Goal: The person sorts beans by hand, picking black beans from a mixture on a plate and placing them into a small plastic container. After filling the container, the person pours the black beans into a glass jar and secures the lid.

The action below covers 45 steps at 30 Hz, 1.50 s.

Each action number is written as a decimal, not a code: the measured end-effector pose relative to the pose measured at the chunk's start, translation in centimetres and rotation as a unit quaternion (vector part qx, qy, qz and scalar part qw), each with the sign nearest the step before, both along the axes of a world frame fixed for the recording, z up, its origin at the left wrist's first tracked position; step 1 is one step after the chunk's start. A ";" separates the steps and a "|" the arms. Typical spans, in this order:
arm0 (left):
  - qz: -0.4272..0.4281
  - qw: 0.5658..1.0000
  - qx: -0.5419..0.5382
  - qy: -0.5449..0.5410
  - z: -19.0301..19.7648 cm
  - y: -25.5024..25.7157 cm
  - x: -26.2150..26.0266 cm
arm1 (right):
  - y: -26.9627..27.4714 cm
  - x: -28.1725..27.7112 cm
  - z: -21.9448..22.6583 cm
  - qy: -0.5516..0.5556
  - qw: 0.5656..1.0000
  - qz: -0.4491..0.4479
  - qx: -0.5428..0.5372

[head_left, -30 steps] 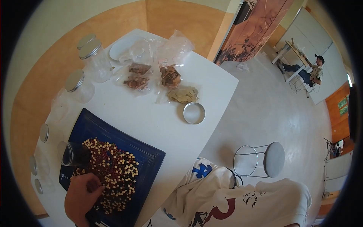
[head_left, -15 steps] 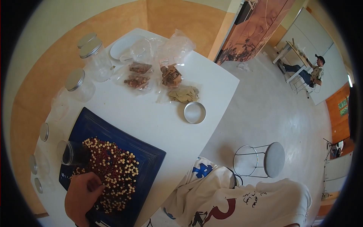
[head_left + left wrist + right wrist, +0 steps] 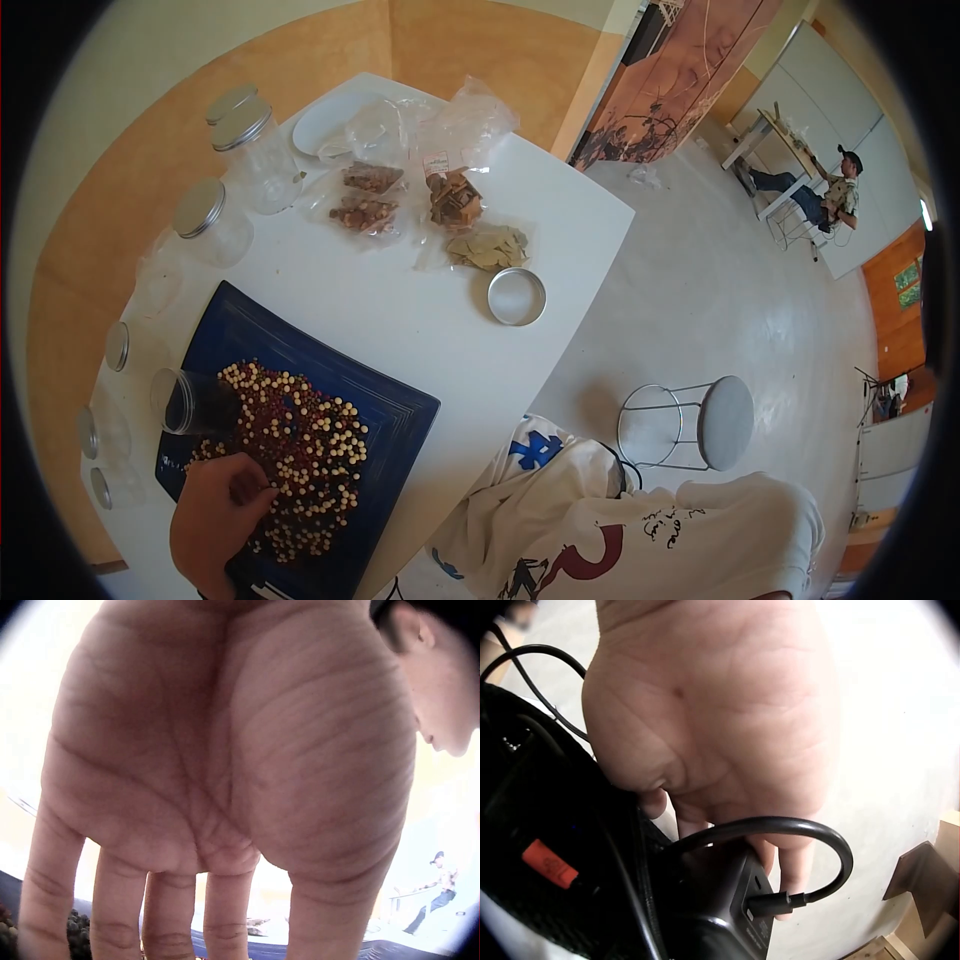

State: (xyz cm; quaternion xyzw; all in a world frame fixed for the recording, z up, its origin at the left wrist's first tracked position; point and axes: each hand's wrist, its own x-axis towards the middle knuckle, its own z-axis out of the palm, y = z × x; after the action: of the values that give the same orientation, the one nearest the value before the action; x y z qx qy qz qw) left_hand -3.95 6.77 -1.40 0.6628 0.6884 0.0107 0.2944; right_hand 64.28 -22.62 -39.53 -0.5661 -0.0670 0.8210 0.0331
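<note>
In the head view my left hand is low over a heap of small round mixed beans, cream, red and dark. The beans lie on a blue square tray. Long, nearly straight fingers point down in the left wrist view; their tips are out of frame. Beside the hand, a clear jar with dark contents lies on its side on the tray. My right hand hangs beside a black box with a cable plugged in; its fingers pass partly behind the box.
Lidded jars stand along the table's far left. Bags of dried bark and dried leaves lie further back, near a round metal lid. A grey stool stands on the floor; a seated person is far off.
My left hand stays over the beans; its thumb and fingers have shifted only slightly. Tray, jar and bags keep their places, and the distant person has moved an arm.
</note>
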 end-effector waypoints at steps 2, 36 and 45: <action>-0.007 1.000 0.000 -0.006 0.4 0.1 0.4 | 0.0 0.1 0.1 -0.002 1.000 0.000 0.001; -0.022 1.000 -0.006 0.001 0.2 0.1 0.6 | 0.3 0.3 0.0 -0.006 1.000 0.008 0.010; -0.015 1.000 -0.017 -0.007 0.0 0.2 0.5 | 0.1 0.1 0.2 -0.008 1.000 0.010 0.008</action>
State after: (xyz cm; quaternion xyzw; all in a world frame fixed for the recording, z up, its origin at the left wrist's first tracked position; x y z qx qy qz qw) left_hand -3.48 6.96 -1.37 0.6677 0.6765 -0.0012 0.3106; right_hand 64.42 -22.53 -39.35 -0.5719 -0.0799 0.8159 0.0290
